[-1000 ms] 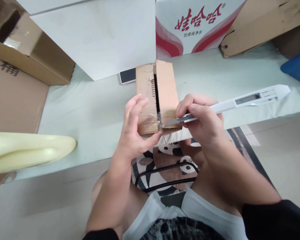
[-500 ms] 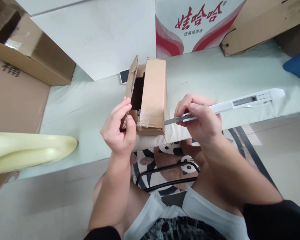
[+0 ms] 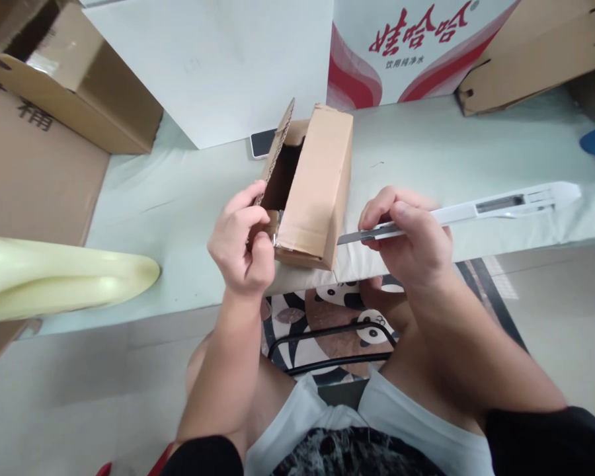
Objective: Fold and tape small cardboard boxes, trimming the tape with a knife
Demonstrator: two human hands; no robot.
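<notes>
A small brown cardboard box stands near the front edge of the covered table, its top partly open and its inside dark. My left hand is closed on the box's raised left flap, near its front end. In my right hand is a white utility knife, with its blade out and pointing left. The blade tip is close to the box's right front side; whether it touches cannot be made out.
A phone lies behind the box. White cartons, one with red print, line the back. Brown cartons stand at the left and right. A pale yellow curved object juts in from the left.
The box has turned slightly and leans more to the right, with the left hand still on its flap. The knife remains in the right hand beside it. The camera view has shifted a little.
</notes>
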